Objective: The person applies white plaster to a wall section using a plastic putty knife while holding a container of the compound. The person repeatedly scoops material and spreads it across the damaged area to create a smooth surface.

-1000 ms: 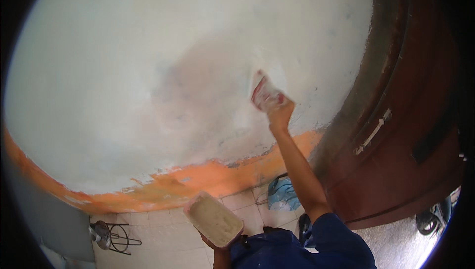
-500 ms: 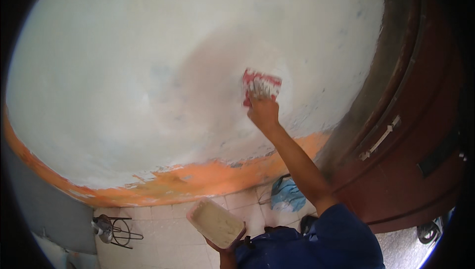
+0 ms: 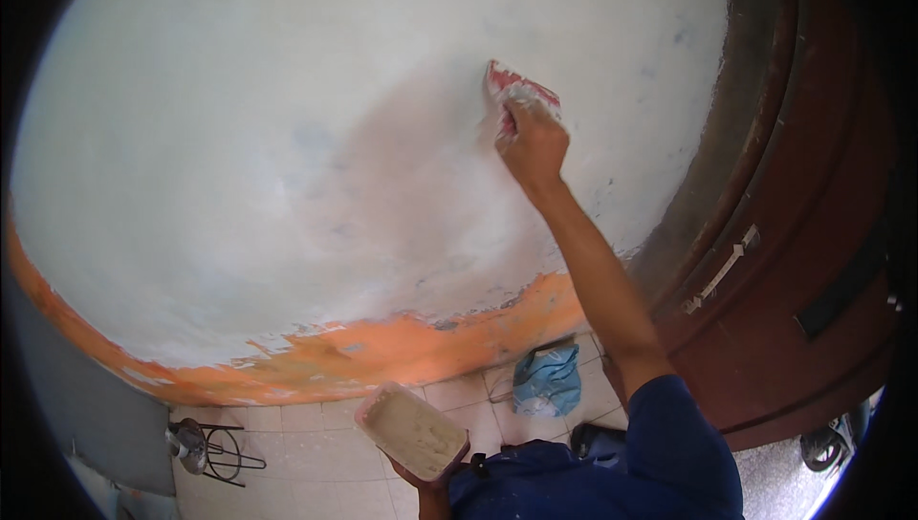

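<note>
In my right hand (image 3: 535, 142) is a red putty spreader (image 3: 524, 80) smeared with white. The fingers wrap round its back, and the blade is tilted against the pale coated wall (image 3: 229, 138), right of the middle of the view. My left hand (image 3: 411, 477) holds a rectangular pinkish tub (image 3: 367, 407) from beneath, low in front of my body; most of its fingers are hidden under the tub. Beige putty (image 3: 416, 434) lies in the tub. Bare orange paint (image 3: 411, 348) shows along the foot of the wall.
A dark red door (image 3: 765, 329) with a pale handle (image 3: 722, 278) stands at the right. On the tiled floor (image 3: 325, 463) are a blue bag (image 3: 548, 381) by the wall and a black metal stand (image 3: 225, 453) at the left. A wheel (image 3: 822, 448) shows at the far right.
My right hand has moved up the wall and slightly right with the spreader, which now tilts more edge-on. My left hand still holds the tub low.
</note>
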`<action>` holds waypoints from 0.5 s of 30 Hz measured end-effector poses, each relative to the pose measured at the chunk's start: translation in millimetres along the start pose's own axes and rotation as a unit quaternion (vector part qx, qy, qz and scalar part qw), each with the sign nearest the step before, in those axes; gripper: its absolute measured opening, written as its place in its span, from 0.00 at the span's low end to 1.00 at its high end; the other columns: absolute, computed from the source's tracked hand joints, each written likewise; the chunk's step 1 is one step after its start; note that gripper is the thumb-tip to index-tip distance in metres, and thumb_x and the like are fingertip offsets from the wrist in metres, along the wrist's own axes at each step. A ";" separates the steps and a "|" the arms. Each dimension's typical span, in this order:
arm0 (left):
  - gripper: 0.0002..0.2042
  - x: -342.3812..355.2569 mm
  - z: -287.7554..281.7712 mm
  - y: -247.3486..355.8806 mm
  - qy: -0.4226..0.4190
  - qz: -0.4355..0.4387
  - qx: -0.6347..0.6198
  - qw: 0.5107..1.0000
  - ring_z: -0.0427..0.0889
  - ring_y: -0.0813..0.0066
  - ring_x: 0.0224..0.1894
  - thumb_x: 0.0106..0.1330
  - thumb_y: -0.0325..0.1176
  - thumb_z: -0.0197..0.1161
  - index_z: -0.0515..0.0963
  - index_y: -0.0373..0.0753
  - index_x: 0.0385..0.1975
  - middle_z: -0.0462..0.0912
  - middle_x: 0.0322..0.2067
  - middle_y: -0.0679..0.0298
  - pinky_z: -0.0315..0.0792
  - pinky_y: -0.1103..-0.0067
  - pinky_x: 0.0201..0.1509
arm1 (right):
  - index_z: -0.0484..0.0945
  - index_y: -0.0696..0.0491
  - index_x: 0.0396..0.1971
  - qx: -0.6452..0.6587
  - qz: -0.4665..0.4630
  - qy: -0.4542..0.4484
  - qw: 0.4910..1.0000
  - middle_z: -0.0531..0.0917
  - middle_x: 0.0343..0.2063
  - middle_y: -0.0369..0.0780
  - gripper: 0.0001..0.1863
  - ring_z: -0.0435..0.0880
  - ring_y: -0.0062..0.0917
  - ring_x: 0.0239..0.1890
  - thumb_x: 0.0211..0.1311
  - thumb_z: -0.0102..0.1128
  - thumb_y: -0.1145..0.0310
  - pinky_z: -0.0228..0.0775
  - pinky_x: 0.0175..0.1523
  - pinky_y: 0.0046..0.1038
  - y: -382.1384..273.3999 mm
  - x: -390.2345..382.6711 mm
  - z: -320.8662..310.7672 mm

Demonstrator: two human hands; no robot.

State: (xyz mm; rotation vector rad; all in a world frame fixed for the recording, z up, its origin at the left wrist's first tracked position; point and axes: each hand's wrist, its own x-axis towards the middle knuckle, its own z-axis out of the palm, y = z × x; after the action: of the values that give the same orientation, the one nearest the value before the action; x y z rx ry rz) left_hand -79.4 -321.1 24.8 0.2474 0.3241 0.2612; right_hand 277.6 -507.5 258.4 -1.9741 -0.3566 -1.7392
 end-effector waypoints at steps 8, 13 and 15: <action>0.33 13.1 -24.1 -5.2 -0.036 0.020 0.095 0.995 0.74 0.56 0.49 0.54 0.48 0.59 0.61 0.37 0.58 0.73 0.48 0.57 0.72 0.53 0.49 | 0.80 0.51 0.33 0.056 -0.025 -0.100 0.993 0.81 0.30 0.39 0.19 0.81 0.33 0.27 0.33 0.64 0.73 0.73 0.27 0.33 -21.1 -84.0 1.2; 0.34 24.5 -34.0 -3.1 -0.054 0.040 0.119 0.991 0.70 0.54 0.55 0.63 0.63 0.42 0.59 0.45 0.62 0.68 0.55 0.59 0.65 0.48 0.56 | 0.82 0.42 0.44 0.160 0.055 -0.133 0.977 0.83 0.29 0.39 0.28 0.83 0.25 0.27 0.38 0.55 0.82 0.74 0.26 0.25 -28.0 -84.8 -26.7; 0.33 17.4 -29.3 -7.7 -0.023 0.077 0.174 0.981 0.72 0.57 0.51 0.58 0.58 0.52 0.61 0.43 0.59 0.71 0.51 0.58 0.66 0.49 0.55 | 0.81 0.57 0.40 0.148 0.114 -0.086 0.979 0.83 0.31 0.46 0.21 0.83 0.36 0.29 0.42 0.53 0.85 0.74 0.33 0.24 -22.4 -66.1 -37.4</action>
State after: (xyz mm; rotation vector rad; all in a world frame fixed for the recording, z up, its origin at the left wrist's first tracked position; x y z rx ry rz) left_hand -71.9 -317.5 -9.2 0.6242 0.3041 0.3507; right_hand 224.2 -499.9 200.5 -1.8700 -0.4038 -1.2956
